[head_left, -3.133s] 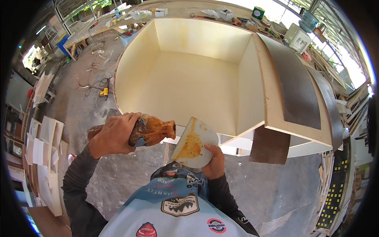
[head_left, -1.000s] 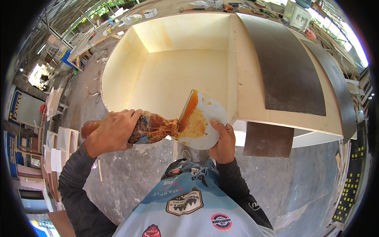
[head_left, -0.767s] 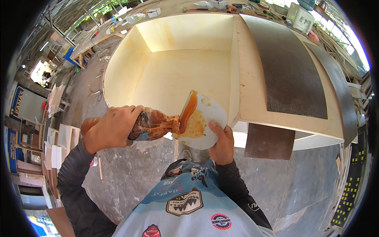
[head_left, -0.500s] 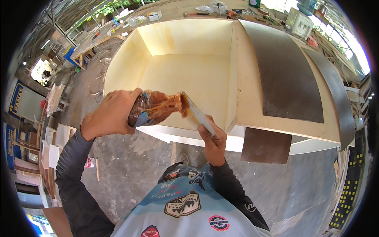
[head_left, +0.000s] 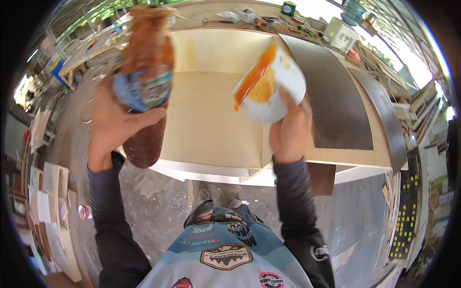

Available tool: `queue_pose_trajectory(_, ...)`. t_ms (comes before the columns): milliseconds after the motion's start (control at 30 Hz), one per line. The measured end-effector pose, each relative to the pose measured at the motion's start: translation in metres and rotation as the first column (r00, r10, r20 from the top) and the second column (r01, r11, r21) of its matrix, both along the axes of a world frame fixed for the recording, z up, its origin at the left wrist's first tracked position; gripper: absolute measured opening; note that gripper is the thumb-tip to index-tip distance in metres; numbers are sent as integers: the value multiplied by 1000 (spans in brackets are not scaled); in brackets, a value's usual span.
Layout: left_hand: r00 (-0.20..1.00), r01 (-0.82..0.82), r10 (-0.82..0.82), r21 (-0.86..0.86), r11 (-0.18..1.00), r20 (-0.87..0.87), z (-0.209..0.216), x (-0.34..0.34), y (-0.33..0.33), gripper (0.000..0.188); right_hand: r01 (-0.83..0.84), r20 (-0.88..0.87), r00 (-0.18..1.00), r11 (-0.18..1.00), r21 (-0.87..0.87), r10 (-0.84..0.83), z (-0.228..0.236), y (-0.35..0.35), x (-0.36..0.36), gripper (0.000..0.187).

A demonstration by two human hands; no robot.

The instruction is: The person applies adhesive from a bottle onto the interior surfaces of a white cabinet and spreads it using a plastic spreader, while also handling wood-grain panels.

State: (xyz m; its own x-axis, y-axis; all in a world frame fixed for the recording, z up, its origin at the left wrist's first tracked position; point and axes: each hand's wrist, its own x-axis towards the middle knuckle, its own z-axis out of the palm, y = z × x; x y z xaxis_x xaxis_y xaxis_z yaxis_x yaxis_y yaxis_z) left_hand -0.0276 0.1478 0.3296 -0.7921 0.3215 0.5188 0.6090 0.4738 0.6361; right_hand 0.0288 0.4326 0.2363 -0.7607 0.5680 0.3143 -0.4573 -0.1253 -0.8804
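Note:
My left hand (head_left: 106,128) is closed round a clear plastic bottle (head_left: 144,89) with a blue label, held upright. Orange-brown glue fills its lower part and coats the upper walls; motion blurs its top. In my right hand (head_left: 291,129) is a flat white scraper (head_left: 287,79), pinched by its near right part. Thick orange glue (head_left: 255,77) lies along the scraper's left edge, with a thinner smear beside it. Both hands are over a large pale wooden cabinet (head_left: 216,110), open side up, and the scraper is apart from the bottle.
Dark brown sheets (head_left: 336,96) lie on the cabinet's right panel. Beyond it, a workbench (head_left: 192,17) carries tools, plastic bags and a green can (head_left: 288,8). A water dispenser (head_left: 339,34) stands at the far right. Board offcuts (head_left: 50,206) are stacked at left, near a small container (head_left: 85,212).
The bottle has gone from tilted towards the scraper to upright, rising leftward. The scraper has moved up and right, away from the bottle's mouth, and its glue-covered face now shows.

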Motion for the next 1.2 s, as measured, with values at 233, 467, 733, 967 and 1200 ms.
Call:
queue_pose_trajectory(233, 968, -13, -81, 369, 929, 237, -68, 17, -49, 66, -638, 647, 759, 270, 721, 67, 34, 97, -51, 21)
queue_pose_trajectory(467, 905, -291, 211, 174, 941, 369, -148, 42, -111, 105, -630, 625, 657, -763, 147, -422, 56, 66, -38, 28)
queue_pose_trajectory(733, 868, -388, 255, 259, 884, 427, -200, 69, -150, 103, -496, 612, 767, -785, 372, -194, 63, 84, 7, 29)
queue_pose_trajectory(967, 833, -537, 451, 275, 797, 319, -260, 116, -212, 90, -574, 571, 740, -777, 259, -356, 92, 36, -12, 20)
queue_pose_trajectory(1200, 704, -710, 594, 353, 609, 390, -273, 130, -216, 101, -368, 605, 796, -792, 488, 2, 28, 65, -112, 8)
